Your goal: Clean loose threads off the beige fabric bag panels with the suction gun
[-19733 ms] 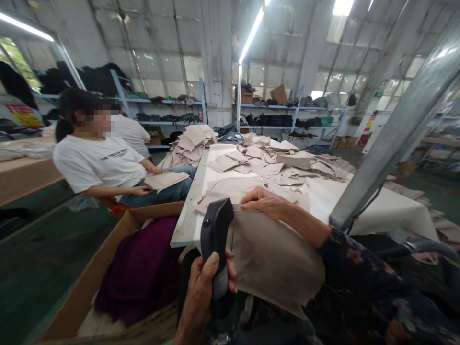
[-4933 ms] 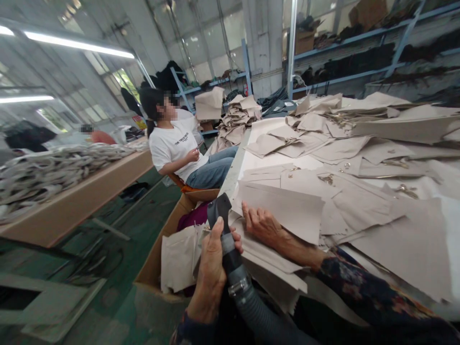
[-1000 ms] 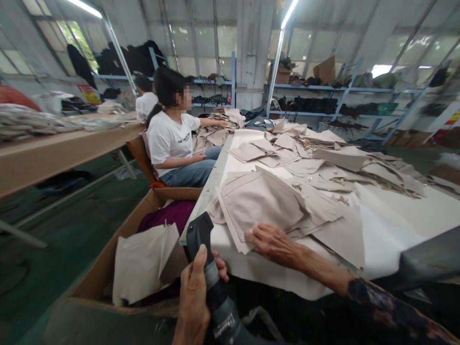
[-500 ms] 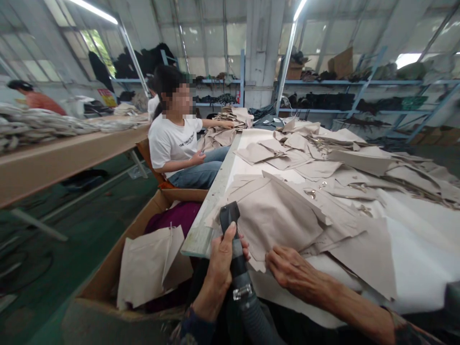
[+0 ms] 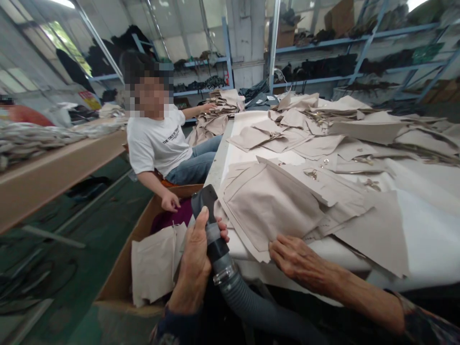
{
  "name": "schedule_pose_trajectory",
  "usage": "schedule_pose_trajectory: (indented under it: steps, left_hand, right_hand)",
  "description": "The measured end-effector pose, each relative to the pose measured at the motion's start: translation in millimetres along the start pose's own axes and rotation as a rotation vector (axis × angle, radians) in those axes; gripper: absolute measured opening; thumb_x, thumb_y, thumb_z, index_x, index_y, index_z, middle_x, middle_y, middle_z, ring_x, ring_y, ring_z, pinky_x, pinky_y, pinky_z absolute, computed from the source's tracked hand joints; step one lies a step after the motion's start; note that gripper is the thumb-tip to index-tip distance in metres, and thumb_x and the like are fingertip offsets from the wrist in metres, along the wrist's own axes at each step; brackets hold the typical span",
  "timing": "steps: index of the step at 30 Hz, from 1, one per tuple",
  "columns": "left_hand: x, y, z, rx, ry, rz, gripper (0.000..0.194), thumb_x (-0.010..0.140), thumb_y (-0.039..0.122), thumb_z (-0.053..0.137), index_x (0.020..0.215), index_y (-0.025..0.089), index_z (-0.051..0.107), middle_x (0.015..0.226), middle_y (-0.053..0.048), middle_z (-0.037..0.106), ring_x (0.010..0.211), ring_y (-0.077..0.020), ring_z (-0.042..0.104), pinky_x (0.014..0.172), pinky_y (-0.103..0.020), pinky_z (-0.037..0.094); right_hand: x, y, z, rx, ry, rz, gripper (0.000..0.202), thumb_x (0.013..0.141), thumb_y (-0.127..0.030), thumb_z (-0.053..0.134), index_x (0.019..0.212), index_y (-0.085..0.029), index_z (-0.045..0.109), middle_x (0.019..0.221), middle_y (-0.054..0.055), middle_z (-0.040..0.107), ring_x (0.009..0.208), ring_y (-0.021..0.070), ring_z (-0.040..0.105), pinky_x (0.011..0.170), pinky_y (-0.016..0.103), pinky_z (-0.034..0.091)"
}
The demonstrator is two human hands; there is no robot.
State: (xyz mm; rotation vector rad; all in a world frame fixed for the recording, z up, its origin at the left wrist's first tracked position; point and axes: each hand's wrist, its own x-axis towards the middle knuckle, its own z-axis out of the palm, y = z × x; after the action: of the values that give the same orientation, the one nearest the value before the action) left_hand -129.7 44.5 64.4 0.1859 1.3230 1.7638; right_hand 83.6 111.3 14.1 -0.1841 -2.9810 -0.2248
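Textile workshop: heaped beige fabric pieces [image 5: 276,201], blue storage racks [image 5: 373,35].

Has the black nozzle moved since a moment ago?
Yes: against the table, the black nozzle has shifted left; its head now overlaps the table's left edge in view.

The nozzle [image 5: 205,195] hides part of the left hand [image 5: 196,258], and the ribbed hose [image 5: 247,299] fades into shadow, its far end out of sight. The right hand [image 5: 296,261] curls over its own thumb, so whether it pinches the beige fabric [image 5: 273,206] cannot be told. Purple cloth [image 5: 181,215] lies partly covered, the shirt's [image 5: 154,153] lower lettering is too small to read, and the left edge cuts off a person in red [image 5: 30,115].
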Motion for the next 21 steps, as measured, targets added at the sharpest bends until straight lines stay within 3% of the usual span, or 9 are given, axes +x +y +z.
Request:
schedule_pose_trajectory:
  steps: [4, 8, 14, 18, 20, 21]
  left_hand:
    - [-8.5, -12.4, 3.1, 0.024, -0.058, -0.108, 0.032, 0.081, 0.041, 0.062, 0.075, 0.010, 0.058, 0.055, -0.002, 0.059, 0.040, -0.0094, 0.053, 0.039, -0.020, 0.046]
    - [6.1, -29.4, 9.7, 0.040, -0.083, -0.189, 0.032, 0.082, 0.040, 0.061, 0.074, 0.010, 0.058, 0.055, -0.002, 0.060, 0.040, -0.0096, 0.054, 0.039, -0.021, 0.047]
    - [40.4, -17.4, 21.3, 0.070, 0.034, -0.017, 0.030, 0.082, 0.037, 0.061, 0.065, 0.011, 0.056, 0.051, -0.002, 0.059, 0.038, -0.0094, 0.053, 0.040, -0.020, 0.048]
    - [35.1, -5.6, 26.2, 0.084, 0.011, 0.030, 0.030, 0.079, 0.040, 0.063, 0.070, 0.012, 0.057, 0.052, -0.001, 0.060, 0.038, -0.0102, 0.054, 0.038, -0.020, 0.046]
    - [27.0, -4.4, 29.1, 0.093, -0.025, 0.044, 0.031, 0.077, 0.041, 0.065, 0.073, 0.012, 0.058, 0.052, -0.002, 0.061, 0.038, -0.0107, 0.054, 0.038, -0.020, 0.047]
    - [23.3, -4.6, 31.2, 0.099, -0.048, 0.043, 0.032, 0.076, 0.042, 0.065, 0.074, 0.011, 0.059, 0.053, -0.002, 0.061, 0.039, -0.0108, 0.054, 0.039, -0.021, 0.047]
  right_hand:
    - [-3.3, 0.7, 3.6, 0.020, 0.025, 0.007, 0.014, 0.081, -0.001, 0.052, 0.084, -0.013, 0.058, 0.083, 0.008, 0.057, 0.075, 0.0219, 0.050, 0.058, 0.032, 0.037]
    - [-4.4, 2.9, 3.6, 0.054, 0.030, 0.014, 0.014, 0.080, -0.001, 0.053, 0.085, -0.013, 0.057, 0.084, 0.008, 0.057, 0.076, 0.0217, 0.050, 0.058, 0.032, 0.037]
    - [-7.0, -2.2, 4.4, 0.066, 0.007, 0.052, 0.015, 0.077, -0.002, 0.056, 0.086, -0.014, 0.058, 0.084, 0.008, 0.059, 0.078, 0.0222, 0.052, 0.059, 0.033, 0.039]
    - [-7.9, 4.8, -24.8, 0.188, -0.029, 0.097, 0.005, 0.085, -0.015, 0.057, 0.082, -0.018, 0.059, 0.076, 0.004, 0.060, 0.068, 0.0179, 0.053, 0.056, 0.030, 0.037]
    - [-0.2, 26.1, -50.0, 0.296, 0.013, 0.144, 0.018, 0.090, -0.029, 0.054, 0.076, -0.019, 0.057, 0.069, 0.001, 0.059, 0.057, 0.0138, 0.050, 0.052, 0.027, 0.035]
    - [6.8, 42.5, -61.8, 0.307, 0.100, 0.221, 0.021, 0.092, -0.032, 0.052, 0.077, -0.018, 0.058, 0.071, 0.001, 0.059, 0.056, 0.0124, 0.050, 0.051, 0.026, 0.034]
